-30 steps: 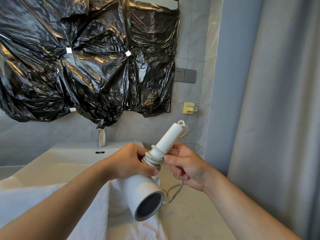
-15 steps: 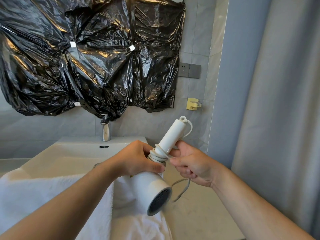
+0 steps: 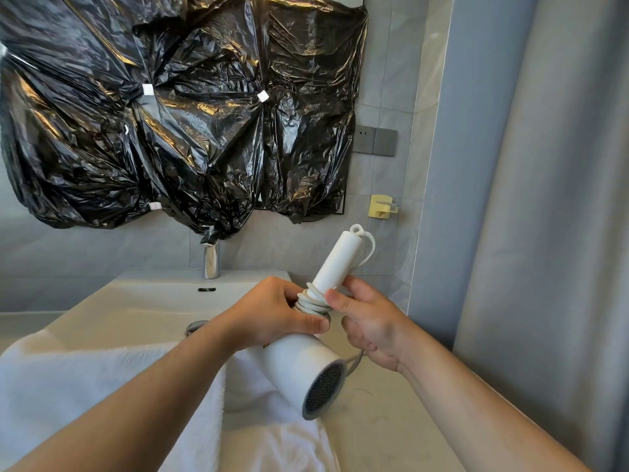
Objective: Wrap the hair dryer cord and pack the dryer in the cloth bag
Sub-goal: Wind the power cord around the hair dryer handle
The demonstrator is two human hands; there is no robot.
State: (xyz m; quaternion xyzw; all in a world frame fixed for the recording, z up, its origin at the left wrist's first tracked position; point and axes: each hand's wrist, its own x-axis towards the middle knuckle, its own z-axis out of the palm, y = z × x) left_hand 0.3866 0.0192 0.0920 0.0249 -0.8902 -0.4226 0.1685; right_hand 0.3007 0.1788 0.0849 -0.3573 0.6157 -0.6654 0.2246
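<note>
Hair dryer [image 3: 299, 366]: white, held in the air above the counter [image 3: 374, 430], handle pointing up, grille end low and towards us.

Cord [image 3: 311, 303]: we count several turns wound round the base of the handle. A slack run hangs under the right hand, so we judge the wrapping partly done. The plug is not in view.

Left hand [image 3: 272, 315]: grips the dryer where the handle meets the body, thumb beside the turns.

Right hand [image 3: 367, 321]: close by, thumb pinching the cord against the handle.

Cloth bag: not identified. White cloth [image 3: 85, 386] lies under the dryer, and we cannot tell whether it is towel or bag. Packing is not begun.

Surroundings: sink [image 3: 143, 301], tap [image 3: 211, 260], black plastic sheet [image 3: 170, 114] on the wall, wall socket [image 3: 374, 141], yellow hook [image 3: 381, 206], grey curtain [image 3: 544, 233]. We see none of these in the way.
</note>
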